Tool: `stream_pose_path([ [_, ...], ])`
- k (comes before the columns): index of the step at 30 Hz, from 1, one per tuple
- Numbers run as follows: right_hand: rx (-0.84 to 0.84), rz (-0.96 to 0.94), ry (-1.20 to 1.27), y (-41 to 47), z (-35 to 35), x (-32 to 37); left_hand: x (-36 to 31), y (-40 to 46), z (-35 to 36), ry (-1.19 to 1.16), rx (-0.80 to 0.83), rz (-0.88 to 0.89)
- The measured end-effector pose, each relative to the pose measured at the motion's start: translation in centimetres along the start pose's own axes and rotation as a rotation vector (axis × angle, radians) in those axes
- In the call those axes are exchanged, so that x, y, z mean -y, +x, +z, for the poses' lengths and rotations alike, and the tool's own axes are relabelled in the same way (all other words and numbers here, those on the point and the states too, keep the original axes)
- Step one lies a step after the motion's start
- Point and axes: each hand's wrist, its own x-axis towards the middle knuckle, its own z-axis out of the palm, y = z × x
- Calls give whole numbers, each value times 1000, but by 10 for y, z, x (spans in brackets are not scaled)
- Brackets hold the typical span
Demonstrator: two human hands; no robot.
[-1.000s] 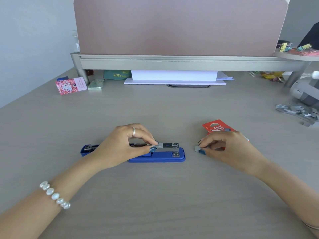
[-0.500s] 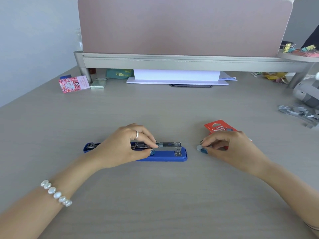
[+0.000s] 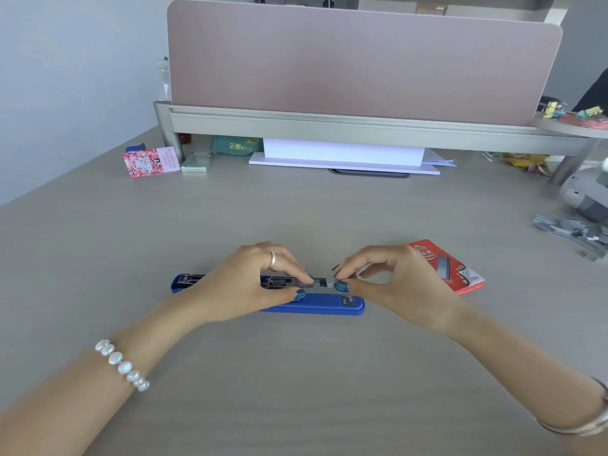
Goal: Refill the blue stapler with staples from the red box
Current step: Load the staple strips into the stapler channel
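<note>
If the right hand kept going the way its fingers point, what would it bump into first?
The right hand points leftward along the blue stapler. It would likely meet the left hand's fingers first, resting on the stapler's metal track, though depth is unclear.

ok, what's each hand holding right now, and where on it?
Right hand: a short strip of staples, pinched at its right end. Left hand: the blue stapler, fingers on its open magazine.

Left hand [image 3: 250, 284] lying palm-down, fingers curling, thumb extending rightward. Right hand [image 3: 394, 284] pinching, thumb meeting forefinger. Forearms converging inward.
</note>
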Motion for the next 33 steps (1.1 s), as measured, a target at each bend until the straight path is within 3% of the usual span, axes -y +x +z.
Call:
stream_pose_path([
  [19,-73,44,-17,-4,8,-13,-8,-3,-1,-67,-7,-70],
  [33,-24,-82,-101,-7,10,-14,-2,-1,-1,-56,1,-48],
])
